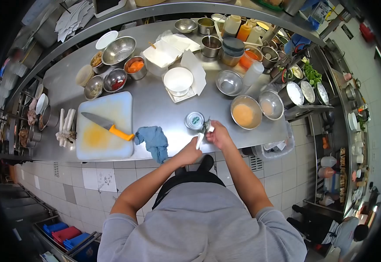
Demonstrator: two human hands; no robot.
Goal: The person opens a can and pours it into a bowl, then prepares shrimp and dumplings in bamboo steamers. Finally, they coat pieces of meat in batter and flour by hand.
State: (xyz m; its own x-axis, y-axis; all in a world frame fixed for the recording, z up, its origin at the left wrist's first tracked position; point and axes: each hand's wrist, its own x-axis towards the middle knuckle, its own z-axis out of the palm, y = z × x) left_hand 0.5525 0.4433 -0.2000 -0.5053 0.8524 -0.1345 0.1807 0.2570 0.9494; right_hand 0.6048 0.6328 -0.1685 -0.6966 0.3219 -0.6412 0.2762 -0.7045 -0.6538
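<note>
A small metal can [195, 120] with green print on its top stands upright near the table's front edge. Against its right side is a can opener [199, 140] with white handles and a metal head. My left hand [188, 153] is closed around the handles, just in front of the can. On the right, my right hand [219, 134] pinches the opener's white turning piece beside the can's rim. A crumpled blue cloth [154, 142] lies to the left of my left hand.
A knife [107, 125] with a yellow handle rests on a white cutting board [104, 150]. Bowls, including one of orange liquid [245, 114], stand at right. A white tub [178, 80], opened cartons and squeeze bottles [244, 32] are farther back. Another person [337, 233] is at lower right.
</note>
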